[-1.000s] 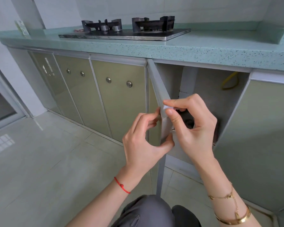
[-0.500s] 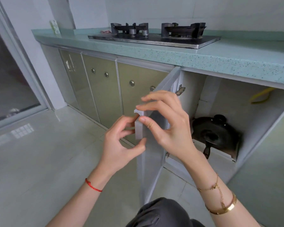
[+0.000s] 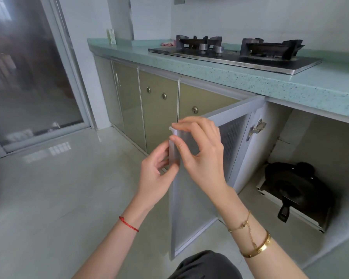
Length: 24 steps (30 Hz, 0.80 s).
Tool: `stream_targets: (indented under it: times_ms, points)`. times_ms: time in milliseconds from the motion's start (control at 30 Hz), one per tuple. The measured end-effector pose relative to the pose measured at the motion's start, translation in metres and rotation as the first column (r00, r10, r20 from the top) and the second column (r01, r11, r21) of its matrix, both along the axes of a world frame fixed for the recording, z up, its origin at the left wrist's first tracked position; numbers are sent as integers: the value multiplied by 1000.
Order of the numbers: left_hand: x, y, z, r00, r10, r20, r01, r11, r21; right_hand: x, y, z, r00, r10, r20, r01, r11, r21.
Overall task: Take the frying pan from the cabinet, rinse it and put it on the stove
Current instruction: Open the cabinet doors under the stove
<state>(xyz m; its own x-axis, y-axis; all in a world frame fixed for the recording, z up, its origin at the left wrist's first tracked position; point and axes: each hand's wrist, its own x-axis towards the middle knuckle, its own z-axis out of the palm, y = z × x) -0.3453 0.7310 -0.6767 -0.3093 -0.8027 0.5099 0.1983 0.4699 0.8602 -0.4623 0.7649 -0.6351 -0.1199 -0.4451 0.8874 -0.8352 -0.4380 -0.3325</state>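
Observation:
A black frying pan (image 3: 296,188) lies inside the open cabinet (image 3: 318,141) at the lower right, its handle pointing out toward me. It sits on a shallow metal tray (image 3: 298,216). The cabinet door (image 3: 197,204) is swung wide open to the left. My left hand (image 3: 155,174) pinches the door's free edge from the left. My right hand (image 3: 201,152) pinches the same edge near its top corner from the right. A two-burner gas stove (image 3: 236,53) sits on the green countertop (image 3: 290,81) above.
Closed olive cabinet doors (image 3: 157,109) run along to the left. A glass sliding door (image 3: 28,77) stands at the far left beyond pale floor tiles (image 3: 69,188). A yellow hose hidden earlier is out of view. My knee (image 3: 206,266) is at the bottom edge.
The door has swung further open to the left with both hands on its edge. The pan inside the cabinet has come fully into sight.

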Motion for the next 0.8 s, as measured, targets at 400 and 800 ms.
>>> stream_targets:
  times_ms: [400, 800]
  points:
    - [-3, -2, 2, 990, 45, -136, -42, 999, 23, 8, -20, -2, 999, -27, 21, 27, 1000, -6]
    - [-4, 5, 0, 978, 38, -205, -17, 994, 107, 4, -7, 1, 999, 34, 38, -35, 999, 22]
